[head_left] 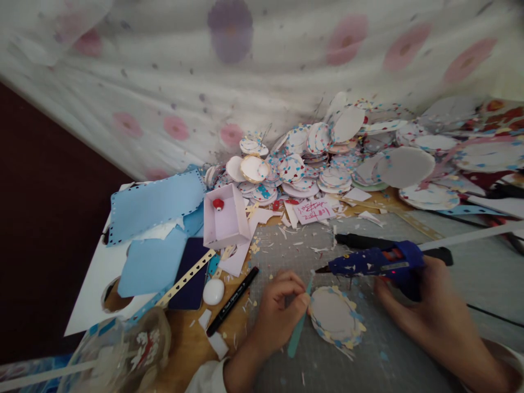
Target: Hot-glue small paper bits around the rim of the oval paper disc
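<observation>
My left hand (283, 311) pinches a thin teal strip (298, 335) between thumb and fingers, just above the cutting mat (278, 374). My right hand (434, 311) is wrapped round a blue hot glue gun (368, 262), with a white glue stick (470, 237) jutting from its back. The gun's dark nozzle points left, close to the strip's upper end; whether they touch I cannot tell. Between my hands lies a round white paper disc (333, 317) edged with small yellow and blue pieces. It sits right beside the strip.
Many decorated paper discs (292, 168) are heaped along the back by a flowered curtain (229, 82). A pink box (227, 218) holds a small red item. A black marker (232, 301), white round case (213, 291), dark blue rectangle (188, 278) and blue sheets (155, 204) lie left.
</observation>
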A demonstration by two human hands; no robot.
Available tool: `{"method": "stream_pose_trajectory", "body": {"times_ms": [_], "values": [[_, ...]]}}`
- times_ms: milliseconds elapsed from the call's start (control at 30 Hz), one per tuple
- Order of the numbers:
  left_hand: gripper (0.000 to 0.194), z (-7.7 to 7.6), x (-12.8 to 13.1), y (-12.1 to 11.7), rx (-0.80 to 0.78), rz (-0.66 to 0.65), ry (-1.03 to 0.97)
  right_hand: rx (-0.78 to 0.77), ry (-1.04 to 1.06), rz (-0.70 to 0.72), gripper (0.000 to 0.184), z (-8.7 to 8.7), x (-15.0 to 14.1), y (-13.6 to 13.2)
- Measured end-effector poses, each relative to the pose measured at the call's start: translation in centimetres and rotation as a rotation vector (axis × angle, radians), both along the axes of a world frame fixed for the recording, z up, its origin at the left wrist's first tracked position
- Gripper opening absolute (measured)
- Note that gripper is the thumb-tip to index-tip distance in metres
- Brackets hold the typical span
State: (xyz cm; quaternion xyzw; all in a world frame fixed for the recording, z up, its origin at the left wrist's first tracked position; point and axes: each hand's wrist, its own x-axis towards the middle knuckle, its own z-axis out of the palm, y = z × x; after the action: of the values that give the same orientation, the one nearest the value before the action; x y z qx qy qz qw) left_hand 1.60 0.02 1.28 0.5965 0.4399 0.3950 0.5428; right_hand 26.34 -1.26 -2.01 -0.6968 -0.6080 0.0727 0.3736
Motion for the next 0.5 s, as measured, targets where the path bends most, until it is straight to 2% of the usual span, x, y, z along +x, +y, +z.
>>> {"method": "stream_pose_trajectory", "body": {"times_ms": [300, 500], "values": [[0.032, -0.1, 0.0, 0.0, 0.018, -0.008, 0.002, -0.033, -0.006, -0.004, 0.044, 0.5, 0.0, 0.1], [0.028, 0.1, 0.0, 0.1, -0.031, 0.007, -0.006, -0.079, -0.150, -0.133, 0.036, 1.6, -0.5, 0.2]]}}
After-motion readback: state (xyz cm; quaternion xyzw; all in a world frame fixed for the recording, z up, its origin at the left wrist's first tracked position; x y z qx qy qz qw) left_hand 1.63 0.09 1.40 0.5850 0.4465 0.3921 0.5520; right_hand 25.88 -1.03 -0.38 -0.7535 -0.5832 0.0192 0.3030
